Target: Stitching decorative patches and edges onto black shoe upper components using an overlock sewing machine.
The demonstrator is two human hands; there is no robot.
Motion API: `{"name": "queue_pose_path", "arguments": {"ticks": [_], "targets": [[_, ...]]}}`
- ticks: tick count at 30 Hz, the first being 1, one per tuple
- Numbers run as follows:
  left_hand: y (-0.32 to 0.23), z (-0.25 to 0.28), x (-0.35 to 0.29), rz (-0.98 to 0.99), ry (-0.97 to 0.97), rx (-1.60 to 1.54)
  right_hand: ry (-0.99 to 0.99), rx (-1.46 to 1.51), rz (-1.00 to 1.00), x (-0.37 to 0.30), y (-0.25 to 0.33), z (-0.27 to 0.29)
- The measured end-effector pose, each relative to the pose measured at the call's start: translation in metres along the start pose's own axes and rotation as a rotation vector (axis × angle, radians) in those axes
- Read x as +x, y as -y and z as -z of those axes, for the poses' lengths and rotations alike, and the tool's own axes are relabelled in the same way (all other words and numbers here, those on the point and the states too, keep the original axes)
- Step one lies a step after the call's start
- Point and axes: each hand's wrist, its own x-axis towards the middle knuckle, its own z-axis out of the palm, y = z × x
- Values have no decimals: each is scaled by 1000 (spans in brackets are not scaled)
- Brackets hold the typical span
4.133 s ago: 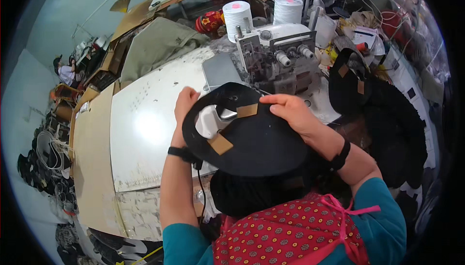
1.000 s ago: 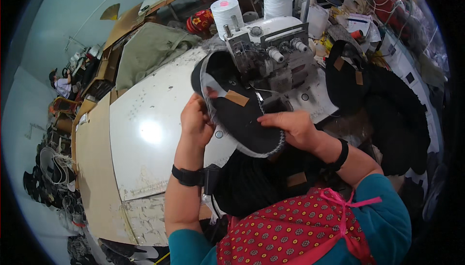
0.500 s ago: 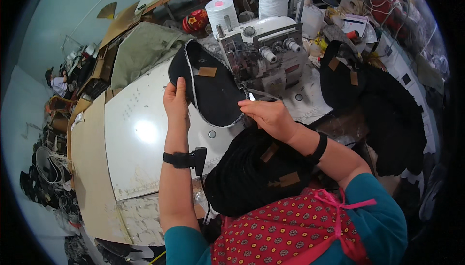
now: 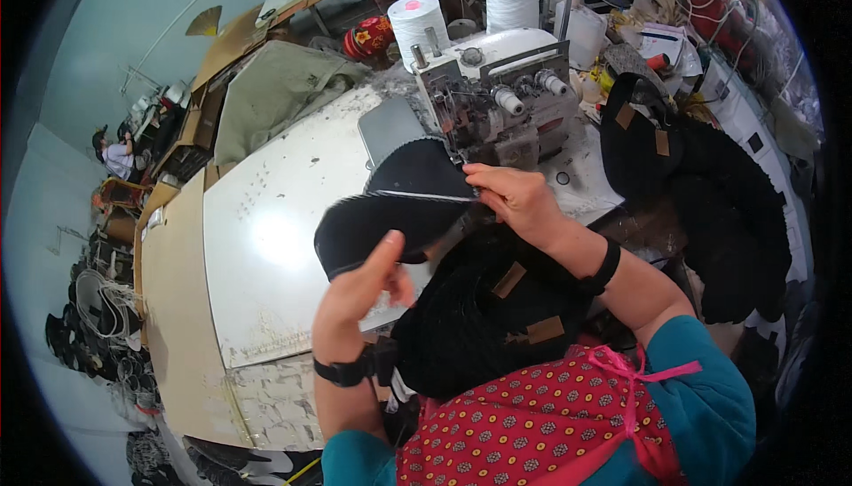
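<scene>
Right hand (image 4: 519,200) pinches the black piece (image 4: 390,220), which I place at its 9 o'clock, long axis 8-to-2; left hand (image 4: 355,295), thumb and fingers parted, nearer the 8 o'clock end, contact unclear.

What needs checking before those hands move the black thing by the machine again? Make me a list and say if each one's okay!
1. Right grip pinching the black piece: ok, at its right end.
2. Left grip holding on too: cannot tell; the thumb points up in front of the piece, but contact isn't clear.
3. Black piece flat: not ok, it's bent.
4. White thread cones standing upright behind the sewing machine: ok.
5. Needle clear of fingertips: cannot tell; they're near the machine, and the needle is too small to make out.
</scene>
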Motion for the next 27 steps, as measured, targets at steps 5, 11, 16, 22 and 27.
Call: {"name": "queue_pose_path", "arguments": {"ticks": [5,11,16,22,27], "targets": [[-1,-49,17,-586,-156,408,-58,99,-147,-7,-1,13],[-12,5,71,-467,-205,165,433,-41,74,-30,-3,59],[3,66,132,-226,-407,-548,313,-218,120,-52,7,48],[79,158,113,-67,-887,-50,436,-36,-98,-42,41,120],[75,129,74,-200,-1768,1370,-6,470,-277,-6,46,122]]}}
